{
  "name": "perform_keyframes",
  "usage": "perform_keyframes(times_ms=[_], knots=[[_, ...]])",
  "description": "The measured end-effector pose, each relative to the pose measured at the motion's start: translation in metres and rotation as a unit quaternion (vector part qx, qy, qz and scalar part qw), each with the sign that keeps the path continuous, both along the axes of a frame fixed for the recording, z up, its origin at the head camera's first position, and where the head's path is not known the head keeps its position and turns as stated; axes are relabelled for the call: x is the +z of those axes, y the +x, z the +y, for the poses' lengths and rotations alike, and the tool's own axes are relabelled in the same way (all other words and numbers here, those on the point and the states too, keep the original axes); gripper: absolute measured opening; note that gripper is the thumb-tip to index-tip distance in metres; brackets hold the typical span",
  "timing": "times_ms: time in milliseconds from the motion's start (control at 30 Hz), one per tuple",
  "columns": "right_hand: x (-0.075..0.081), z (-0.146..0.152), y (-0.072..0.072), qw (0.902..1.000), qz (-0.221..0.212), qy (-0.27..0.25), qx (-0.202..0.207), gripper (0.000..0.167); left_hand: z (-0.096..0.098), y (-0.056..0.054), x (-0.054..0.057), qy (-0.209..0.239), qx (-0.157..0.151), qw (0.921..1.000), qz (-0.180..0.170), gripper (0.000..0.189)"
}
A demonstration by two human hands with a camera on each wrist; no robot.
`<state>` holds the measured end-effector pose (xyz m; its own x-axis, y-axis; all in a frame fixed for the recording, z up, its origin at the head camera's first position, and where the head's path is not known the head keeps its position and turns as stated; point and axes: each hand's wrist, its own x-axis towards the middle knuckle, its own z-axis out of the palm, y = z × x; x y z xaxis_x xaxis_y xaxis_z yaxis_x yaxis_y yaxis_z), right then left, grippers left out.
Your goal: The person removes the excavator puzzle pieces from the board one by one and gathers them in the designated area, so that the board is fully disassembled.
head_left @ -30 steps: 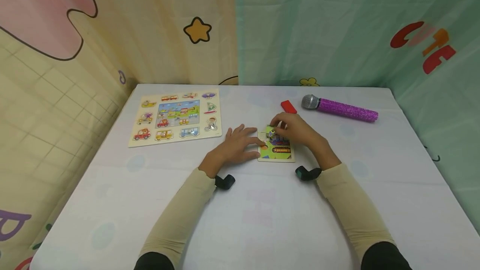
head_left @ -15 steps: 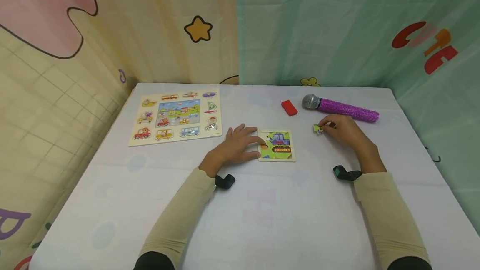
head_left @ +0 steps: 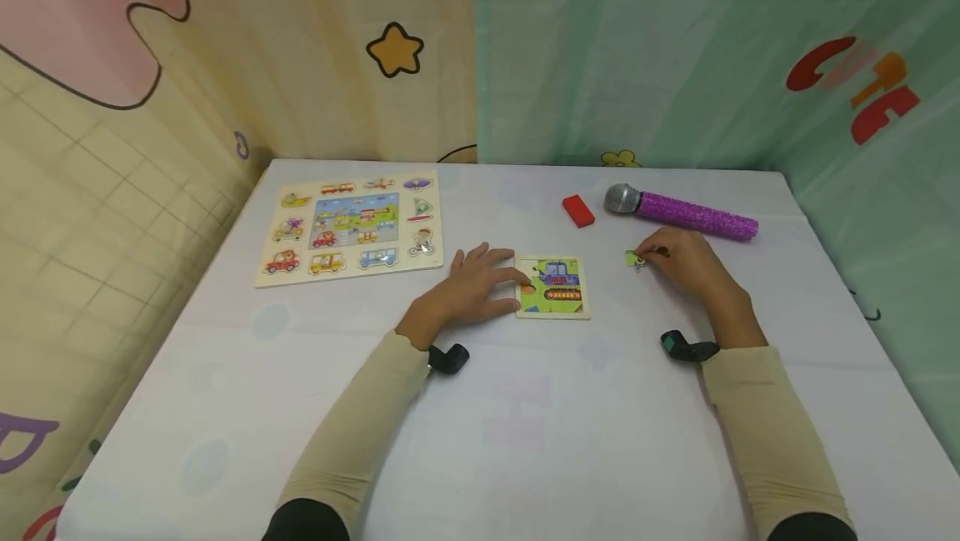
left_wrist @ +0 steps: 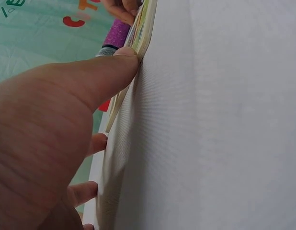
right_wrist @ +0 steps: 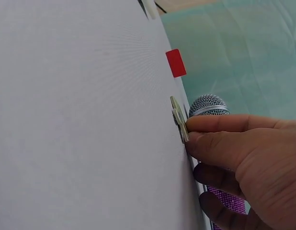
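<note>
A small square picture puzzle with a blue-and-orange tracked vehicle lies on the white tablecloth. My left hand rests at its left side, fingers spread; the index fingertip is over the puzzle and the thumb touches its edge. Off to the right, my right hand pinches a small green puzzle piece between thumb and index finger. Seen edge-on in the right wrist view, the thin piece is at or just above the cloth; I cannot tell which.
Behind the right hand lies a purple glitter microphone with a silver head. A red block sits left of it. At the back left is a larger peg puzzle board with several vehicle pieces. Printed curtains hang behind the table.
My right hand has lifted the green piece off the small puzzle and moved it right, staying there since half a second ago. The left hand has kept its place.
</note>
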<state>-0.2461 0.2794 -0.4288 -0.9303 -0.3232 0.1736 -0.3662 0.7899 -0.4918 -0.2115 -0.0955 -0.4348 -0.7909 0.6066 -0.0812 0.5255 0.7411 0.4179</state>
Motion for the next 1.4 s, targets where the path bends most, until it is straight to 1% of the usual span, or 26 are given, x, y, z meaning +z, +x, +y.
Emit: perform_keyframes(times_ms=[100,367,600,767,833,933,1100,1200,1267,1400], knots=[[0.0,0.0,0.0,1.0,0.002,0.001,0.006,0.014,0.0,-0.001,0.0,-0.002,-0.001,1.0,0.0,0.041],[0.0,0.002,0.0,0.9999,-0.003,-0.007,0.006,0.013,0.001,-0.001,0.0,-0.005,-0.004,1.0,0.002,0.042],[0.003,0.005,0.002,0.9983,-0.05,-0.028,-0.011,0.017,0.002,0.0,0.001,-0.004,-0.005,1.0,0.003,0.041],[0.013,-0.005,0.004,0.996,-0.085,-0.028,-0.007,0.021,0.002,-0.001,0.001,-0.005,-0.007,0.9999,0.006,0.04],[0.018,-0.015,0.003,0.9947,-0.098,-0.029,0.006,0.024,0.001,-0.001,0.001,-0.007,-0.005,0.9999,0.006,0.041],[0.023,-0.037,-0.001,0.9921,-0.116,-0.026,0.041,0.026,0.001,-0.001,0.001,-0.008,-0.002,1.0,0.003,0.042],[0.023,-0.08,-0.008,0.9846,-0.142,0.0,0.102,0.026,0.0,0.0,0.002,-0.008,0.0,1.0,0.001,0.042],[0.022,-0.107,-0.01,0.9789,-0.149,0.012,0.139,0.026,-0.001,0.0,0.002,-0.009,-0.002,1.0,0.001,0.042],[0.02,-0.121,-0.011,0.9756,-0.145,0.024,0.163,0.026,-0.001,-0.001,0.002,-0.008,-0.005,0.9999,0.003,0.042],[0.017,-0.136,-0.011,0.9727,-0.134,0.057,0.181,0.026,-0.001,-0.002,0.002,-0.006,-0.012,0.9999,0.009,0.041]])
